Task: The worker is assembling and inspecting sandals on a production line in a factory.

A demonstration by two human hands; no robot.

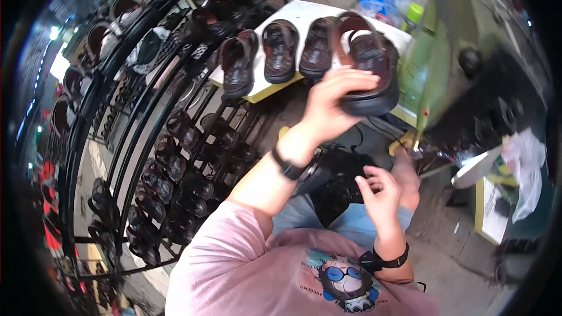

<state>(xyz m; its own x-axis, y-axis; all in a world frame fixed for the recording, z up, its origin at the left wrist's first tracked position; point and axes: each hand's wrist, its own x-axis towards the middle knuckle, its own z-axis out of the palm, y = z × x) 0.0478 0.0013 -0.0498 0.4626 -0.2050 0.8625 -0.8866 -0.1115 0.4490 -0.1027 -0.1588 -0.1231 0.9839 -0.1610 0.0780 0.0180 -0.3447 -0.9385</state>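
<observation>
We are holding a dark brown, thick-soled leather sandal up in our left hand, and the grip is clasping it along the near side of its sole, fingers lying over the edge and thumb underneath. The sandal is sitting just above and beyond the grip, raised off the white, yellow-edged surface rather than resting on it. Its long axis is running away from us, heel strap at the far end, toe toward the grip, tilted a little to the right.

Our right hand is hanging low and near our body, well below and to the right of the grip, fingers loosely spread and grasping nothing. It is hovering over a black sandal lying on our lap, so the left hand is clearly the nearer one to the raised sandal.

To the left of the grip, three matching brown sandals are lying side by side on the surface, toes pointing toward us. Farther left, a curved black metal rack is carrying rows of more dark sandals. A green machine is standing right of the grip.
</observation>
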